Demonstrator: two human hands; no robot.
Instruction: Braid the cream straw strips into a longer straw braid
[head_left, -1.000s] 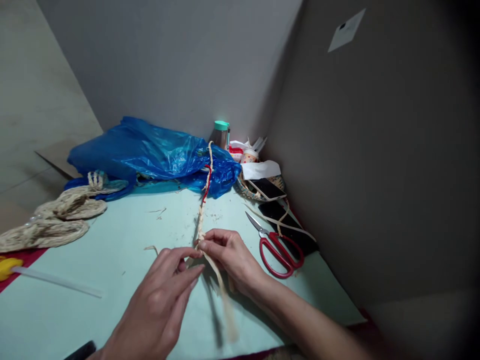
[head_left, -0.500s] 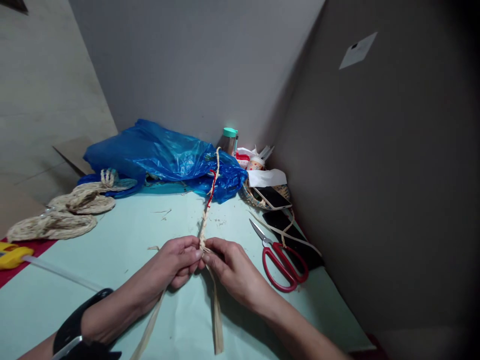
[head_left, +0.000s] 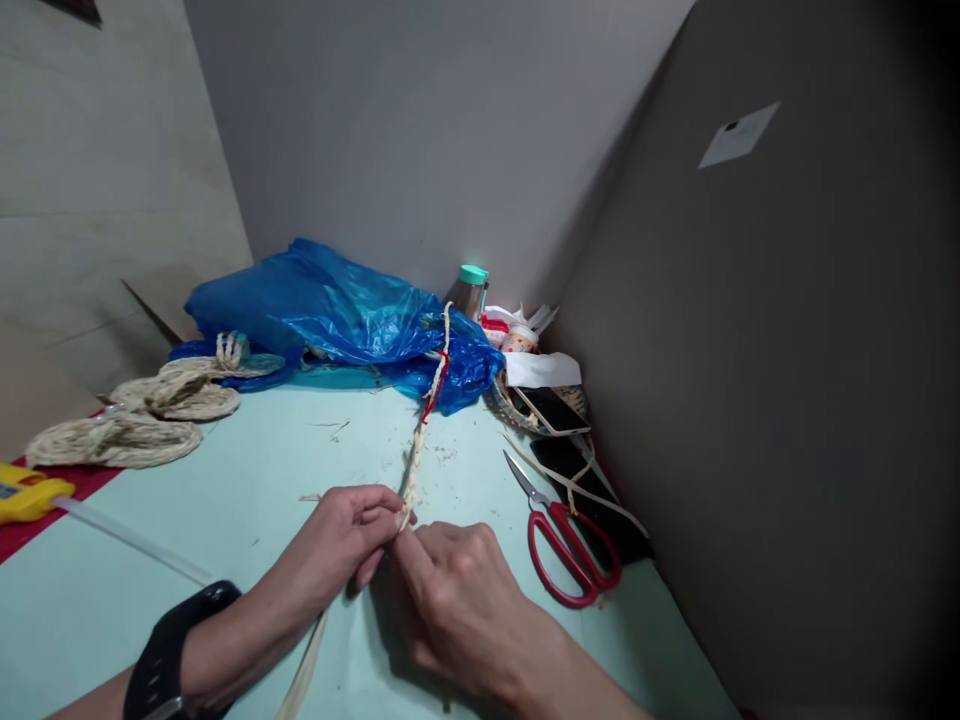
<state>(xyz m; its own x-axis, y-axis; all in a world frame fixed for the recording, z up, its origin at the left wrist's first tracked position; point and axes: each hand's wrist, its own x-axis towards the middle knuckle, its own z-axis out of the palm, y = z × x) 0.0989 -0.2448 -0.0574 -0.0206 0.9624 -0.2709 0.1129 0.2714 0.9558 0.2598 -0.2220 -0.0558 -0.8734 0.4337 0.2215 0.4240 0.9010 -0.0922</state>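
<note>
A pale plaited cord [head_left: 415, 465], looking like straw or raffia, runs away from me toward a blue plastic bag. Red string [head_left: 437, 388] is tied round its far part. My left hand [head_left: 352, 535] pinches the near end of the plait between thumb and fingers. A loose flat strand [head_left: 306, 665] trails below that wrist. Close against the same end, my right hand [head_left: 457, 590] is closed with its knuckles up, fingers curled round a strand that is mostly hidden beneath it. Red-handled scissors [head_left: 562, 545] lie with blades apart to the right.
The blue plastic bag [head_left: 322, 310] stands at the back by the wall. Coiled pale cord bundles [head_left: 120, 440] and a yellow glue gun [head_left: 34, 492] with a clear stick lie left. At right are a phone [head_left: 555, 408] on a basket, a black flat object [head_left: 619, 520] and a bottle [head_left: 469, 292].
My right hand has turned knuckles-up and come down toward me, now covering the strand that hung between the hands. My left hand keeps its pinch. The whole view has shifted slightly.
</note>
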